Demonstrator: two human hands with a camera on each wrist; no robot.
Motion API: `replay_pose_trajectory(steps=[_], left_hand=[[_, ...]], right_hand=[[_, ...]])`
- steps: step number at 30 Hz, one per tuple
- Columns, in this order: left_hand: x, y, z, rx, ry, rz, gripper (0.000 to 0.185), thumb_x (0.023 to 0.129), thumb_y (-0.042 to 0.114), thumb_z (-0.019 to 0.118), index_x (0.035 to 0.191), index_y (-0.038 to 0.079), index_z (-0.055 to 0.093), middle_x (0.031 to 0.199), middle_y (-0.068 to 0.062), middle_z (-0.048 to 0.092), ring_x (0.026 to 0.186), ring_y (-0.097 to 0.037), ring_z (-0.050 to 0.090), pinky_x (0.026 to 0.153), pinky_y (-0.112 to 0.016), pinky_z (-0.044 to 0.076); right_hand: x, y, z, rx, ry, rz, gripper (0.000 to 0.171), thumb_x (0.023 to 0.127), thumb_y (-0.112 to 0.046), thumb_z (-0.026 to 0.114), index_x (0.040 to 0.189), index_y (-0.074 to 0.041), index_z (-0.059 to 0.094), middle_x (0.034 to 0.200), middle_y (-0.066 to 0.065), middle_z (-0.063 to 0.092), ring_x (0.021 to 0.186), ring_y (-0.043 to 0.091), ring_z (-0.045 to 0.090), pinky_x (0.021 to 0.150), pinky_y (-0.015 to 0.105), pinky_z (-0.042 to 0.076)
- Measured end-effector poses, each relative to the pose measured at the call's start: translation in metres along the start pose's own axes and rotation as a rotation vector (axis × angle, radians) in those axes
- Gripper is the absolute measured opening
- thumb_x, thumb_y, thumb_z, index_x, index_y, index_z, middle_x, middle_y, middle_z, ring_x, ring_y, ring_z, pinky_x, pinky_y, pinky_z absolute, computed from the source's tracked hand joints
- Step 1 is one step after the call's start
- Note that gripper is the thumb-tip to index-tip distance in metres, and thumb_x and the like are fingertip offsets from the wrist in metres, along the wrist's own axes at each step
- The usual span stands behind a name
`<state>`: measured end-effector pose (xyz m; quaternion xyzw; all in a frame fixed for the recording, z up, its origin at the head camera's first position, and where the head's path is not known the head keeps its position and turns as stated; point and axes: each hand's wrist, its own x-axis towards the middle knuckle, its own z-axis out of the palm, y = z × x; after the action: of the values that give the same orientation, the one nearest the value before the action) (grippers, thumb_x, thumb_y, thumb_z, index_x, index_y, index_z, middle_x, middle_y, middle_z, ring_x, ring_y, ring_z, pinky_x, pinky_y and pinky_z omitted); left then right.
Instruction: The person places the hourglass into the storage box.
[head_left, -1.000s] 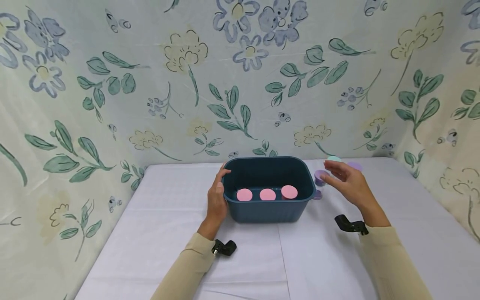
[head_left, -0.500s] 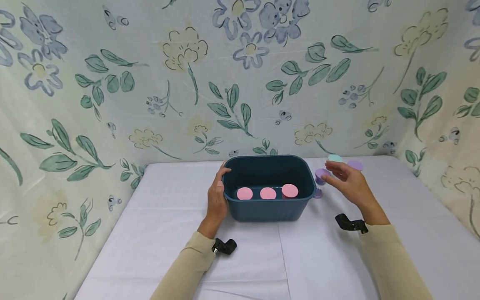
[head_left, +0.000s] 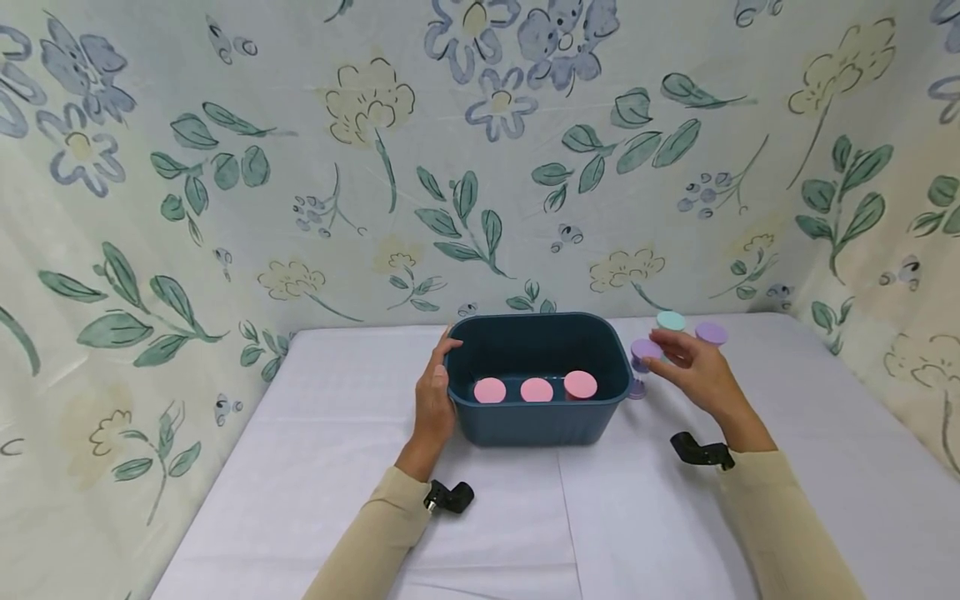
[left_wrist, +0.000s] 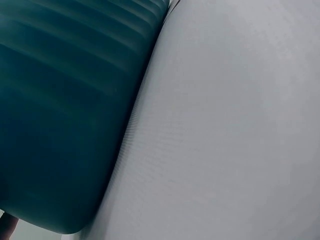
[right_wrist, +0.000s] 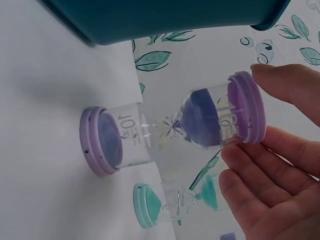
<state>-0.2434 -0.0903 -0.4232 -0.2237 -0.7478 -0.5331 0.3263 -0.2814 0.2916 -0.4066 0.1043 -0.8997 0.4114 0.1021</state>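
- Right hand [head_left: 697, 371]: pinches purple hourglass [right_wrist: 200, 119] by top cap.
- Left hand [head_left: 433, 404]: on left end of bin [head_left: 534, 425], can't tell if gripping.
- Three pink caps [head_left: 536, 390] inside bin.

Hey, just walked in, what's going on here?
A person's right hand pinches an upright purple sand timer near its top, just right of a dark blue box. Their left hand holds the box at its left end. Three pink-topped pieces are inside it; a teal sand timer and another purple-topped piece are nearby.
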Motion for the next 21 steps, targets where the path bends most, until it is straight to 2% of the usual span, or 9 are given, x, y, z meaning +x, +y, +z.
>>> replay_pose_trajectory(steps=[5,7,10,15,21], left_hand=[[-0.001,0.0,0.001,-0.004,0.004,0.001,0.042,0.094,0.0,0.024,0.126,-0.011,0.048,0.144,-0.03,0.04,0.135,-0.043,0.036,0.114,-0.042,0.026],[-0.002,-0.007,0.002,-0.019,0.008,0.006,0.042,0.094,0.0,0.023,0.126,-0.011,0.049,0.144,-0.03,0.04,0.136,-0.043,0.035,0.114,-0.041,0.025],[-0.004,-0.021,0.005,-0.032,0.015,0.015,0.043,0.097,0.005,0.022,0.128,-0.007,0.049,0.145,-0.027,0.04,0.137,-0.039,0.035,0.115,-0.04,0.024],[-0.008,-0.041,0.009,-0.018,0.021,0.02,0.044,0.101,0.019,0.021,0.132,0.005,0.05,0.149,-0.017,0.04,0.14,-0.028,0.034,0.115,-0.039,0.024],[-0.008,-0.045,0.009,-0.013,0.009,0.014,0.048,0.103,0.03,0.02,0.133,0.008,0.049,0.151,-0.013,0.037,0.141,-0.025,0.032,0.115,-0.043,0.024]], right_hand=[[0.0,0.003,0.004,0.009,-0.013,0.065,0.07,0.087,-0.04,0.069,0.141,-0.002,0.045,0.141,0.024,0.046,0.127,0.046,0.045,0.095,0.055,0.041],[0.0,0.005,0.005,0.006,-0.015,0.094,0.072,0.086,-0.043,0.069,0.142,-0.004,0.045,0.142,0.023,0.046,0.127,0.047,0.044,0.094,0.058,0.041],[-0.001,0.006,0.006,0.016,-0.027,0.092,0.074,0.086,-0.043,0.069,0.142,-0.002,0.043,0.142,0.025,0.044,0.126,0.049,0.043,0.095,0.061,0.04],[-0.001,0.011,0.006,0.02,-0.054,0.096,0.075,0.086,-0.044,0.068,0.143,-0.001,0.042,0.142,0.026,0.044,0.126,0.049,0.044,0.096,0.06,0.041],[0.0,0.014,0.008,0.025,-0.062,0.105,0.074,0.086,-0.045,0.068,0.142,-0.003,0.044,0.14,0.025,0.047,0.125,0.048,0.045,0.095,0.059,0.043]])
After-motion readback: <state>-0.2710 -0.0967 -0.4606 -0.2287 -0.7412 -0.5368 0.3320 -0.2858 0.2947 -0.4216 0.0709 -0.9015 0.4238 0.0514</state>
